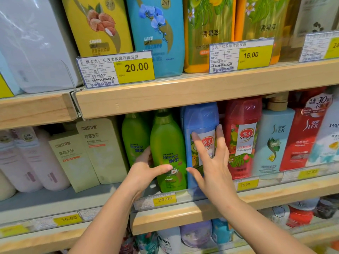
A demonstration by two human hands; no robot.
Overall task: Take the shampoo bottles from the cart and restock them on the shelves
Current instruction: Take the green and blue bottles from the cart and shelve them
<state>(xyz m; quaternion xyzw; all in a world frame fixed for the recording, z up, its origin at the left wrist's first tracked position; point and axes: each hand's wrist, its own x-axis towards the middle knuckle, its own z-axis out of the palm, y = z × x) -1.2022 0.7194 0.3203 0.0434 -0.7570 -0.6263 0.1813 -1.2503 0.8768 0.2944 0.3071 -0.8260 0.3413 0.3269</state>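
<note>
While gripping the front green Rejoice bottle [167, 154] on the middle shelf [183, 211]: left hand [145, 173], thumb across the label, fingers curled behind its left side. Right hand [212, 162] spread wide, fingers straight, fingertips against the blue bottle [200, 123] just beside it. Packed in tightly: second green bottle [134, 138] behind and to the left, red bottle [242, 136] right of the blue one, beige packs [102, 149] further left. Bare shelf floor open left of the green pair. Low overhead, upper shelf board [183, 96] near the caps. Green bottle upright, long axis vertical, label facing outward. Price tag 29.90 [164, 199] on the shelf edge below.
</note>
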